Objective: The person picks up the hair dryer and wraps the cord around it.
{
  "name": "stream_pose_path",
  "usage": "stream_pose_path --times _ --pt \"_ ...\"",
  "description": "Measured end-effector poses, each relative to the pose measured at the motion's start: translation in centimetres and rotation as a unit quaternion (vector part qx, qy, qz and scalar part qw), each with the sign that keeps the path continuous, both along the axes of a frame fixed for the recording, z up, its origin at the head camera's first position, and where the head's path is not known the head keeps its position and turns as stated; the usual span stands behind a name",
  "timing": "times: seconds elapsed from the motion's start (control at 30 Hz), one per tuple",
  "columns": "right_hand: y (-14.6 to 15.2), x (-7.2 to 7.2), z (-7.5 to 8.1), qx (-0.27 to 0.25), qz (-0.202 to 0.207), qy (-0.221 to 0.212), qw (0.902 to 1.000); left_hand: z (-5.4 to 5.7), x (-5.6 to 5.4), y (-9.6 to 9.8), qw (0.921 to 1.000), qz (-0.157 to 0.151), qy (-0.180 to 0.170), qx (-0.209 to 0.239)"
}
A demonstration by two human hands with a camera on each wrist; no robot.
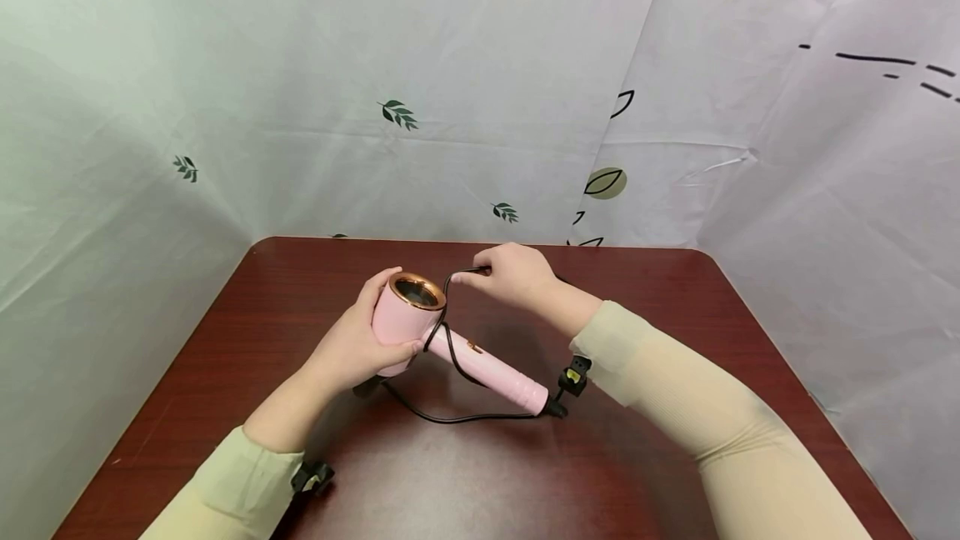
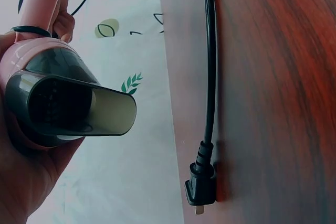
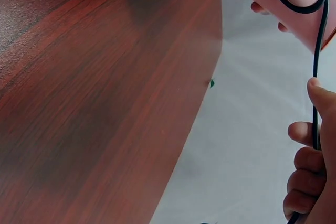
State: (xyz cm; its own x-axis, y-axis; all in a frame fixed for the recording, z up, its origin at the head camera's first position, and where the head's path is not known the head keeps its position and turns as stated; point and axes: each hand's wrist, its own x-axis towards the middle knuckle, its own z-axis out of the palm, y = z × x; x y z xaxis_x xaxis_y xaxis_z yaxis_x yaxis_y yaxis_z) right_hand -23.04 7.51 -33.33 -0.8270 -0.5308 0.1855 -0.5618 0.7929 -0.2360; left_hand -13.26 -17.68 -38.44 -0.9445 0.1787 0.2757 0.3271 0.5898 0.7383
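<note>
My left hand (image 1: 347, 352) grips a pink hair dryer (image 1: 491, 367) round its barrel, with the copper-rimmed end facing up. Its handle slants down to the right. A dark flattened nozzle (image 2: 79, 106) shows at the barrel's other end in the left wrist view. The black power cord (image 1: 452, 420) runs from the handle's foot and loops round the handle close to the barrel. To the right of the barrel, my right hand (image 1: 516, 273) holds the cord in curled fingers, seen closely in the right wrist view. The plug (image 2: 201, 184) shows near the table in the left wrist view.
A dark red wooden table (image 1: 420, 482) with rounded far corners lies beneath both hands. Pale fabric (image 1: 480, 90) printed with leaves stands behind it and along both sides. Small black cameras (image 1: 574, 376) are strapped at both wrists.
</note>
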Motion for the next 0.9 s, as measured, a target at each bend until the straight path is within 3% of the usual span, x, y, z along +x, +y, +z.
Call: stream_pose_path --times 0.4,0.9 --pt "-0.16 0.05 0.24 -0.004 -0.014 -0.033 0.9994 0.10 0.21 -0.14 0.9996 -0.026 0.012 0.007" --pt "-0.40 -0.39 0.48 -0.001 -0.028 -0.081 0.9963 0.02 0.28 -0.32 0.9965 -0.053 -0.003 0.065"
